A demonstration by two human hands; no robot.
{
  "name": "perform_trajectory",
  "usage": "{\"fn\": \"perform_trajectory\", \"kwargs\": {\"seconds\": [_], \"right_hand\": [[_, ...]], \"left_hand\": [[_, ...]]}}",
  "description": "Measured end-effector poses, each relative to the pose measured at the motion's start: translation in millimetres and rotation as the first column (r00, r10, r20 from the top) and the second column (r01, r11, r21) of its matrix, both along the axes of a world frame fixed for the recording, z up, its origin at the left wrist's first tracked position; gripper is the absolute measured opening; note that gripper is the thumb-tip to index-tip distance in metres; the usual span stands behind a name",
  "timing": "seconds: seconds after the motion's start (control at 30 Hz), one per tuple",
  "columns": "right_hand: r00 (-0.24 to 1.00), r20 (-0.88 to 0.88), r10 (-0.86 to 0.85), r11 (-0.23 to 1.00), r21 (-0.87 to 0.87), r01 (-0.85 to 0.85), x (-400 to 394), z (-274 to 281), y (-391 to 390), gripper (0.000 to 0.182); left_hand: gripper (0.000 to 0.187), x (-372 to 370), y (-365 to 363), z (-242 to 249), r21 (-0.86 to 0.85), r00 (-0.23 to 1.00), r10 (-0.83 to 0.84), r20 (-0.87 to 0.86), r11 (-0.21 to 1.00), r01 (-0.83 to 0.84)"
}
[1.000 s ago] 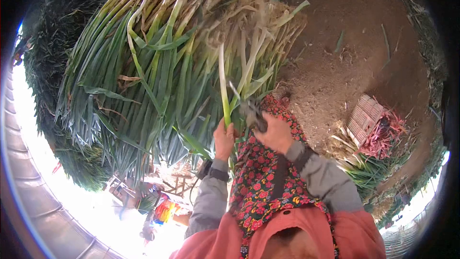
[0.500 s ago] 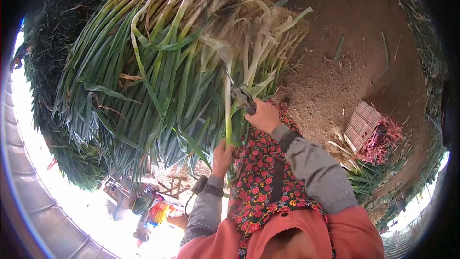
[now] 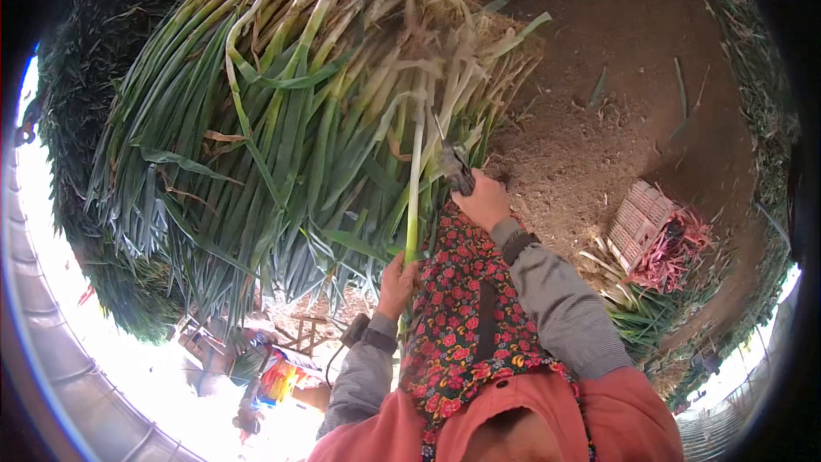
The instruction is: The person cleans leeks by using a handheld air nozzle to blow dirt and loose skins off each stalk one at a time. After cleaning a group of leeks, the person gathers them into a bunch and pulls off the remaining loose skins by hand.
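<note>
A large heap of long green onions point(image 3: 291, 133) lies in front of me, roots toward the top and green leaves toward the lower left. My left hand point(image 3: 398, 285) is closed round one onion stalk point(image 3: 415, 192) at its green part, and its pale root end points away over the heap. Closed on the handle of a dark air-gun-like tool point(image 3: 458, 171), my right hand point(image 3: 483, 198) is just right of that stalk. The tool's thin nozzle points up toward the stalk's pale end, which is blurred.
On the brown soil at right stands a pinkish woven basket point(image 3: 641, 224) with pink strips point(image 3: 680, 248), beside more onions point(image 3: 637, 312). A wooden stool point(image 3: 306, 334) and bright cloth point(image 3: 282, 376) are at lower left. Dark green leaf piles point(image 3: 77, 145) line the left edge.
My right hand and the tool have shifted slightly right, away from the stalk. The stalk's pale end has tilted slightly right, while my left hand keeps its hold.
</note>
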State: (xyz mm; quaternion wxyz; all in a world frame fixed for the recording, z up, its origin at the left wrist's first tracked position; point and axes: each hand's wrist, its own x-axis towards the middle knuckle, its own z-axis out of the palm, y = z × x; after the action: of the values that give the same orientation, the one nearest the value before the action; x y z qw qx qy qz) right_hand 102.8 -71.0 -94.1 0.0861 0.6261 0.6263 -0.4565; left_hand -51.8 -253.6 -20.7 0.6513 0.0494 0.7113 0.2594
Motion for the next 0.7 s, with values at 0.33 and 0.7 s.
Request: {"fn": "perform_trajectory", "kwargs": {"seconds": [0.33,0.7], "right_hand": [[0.999,-0.006,0.05,0.995,-0.084,-0.05,-20.4,-7.4,6.0,0.046],[0.996,0.039,0.077,0.996,-0.043,-0.076,-14.1,-10.7,-10.3,0.042]], "left_hand": [[0.028,-7.7,2.3,9.6,-0.016,0.996,0.026,0.08,1.0,-0.025],[0.033,-3.9,-9.1,14.9,-0.026,0.996,0.065,0.061,0.998,-0.064]]}}
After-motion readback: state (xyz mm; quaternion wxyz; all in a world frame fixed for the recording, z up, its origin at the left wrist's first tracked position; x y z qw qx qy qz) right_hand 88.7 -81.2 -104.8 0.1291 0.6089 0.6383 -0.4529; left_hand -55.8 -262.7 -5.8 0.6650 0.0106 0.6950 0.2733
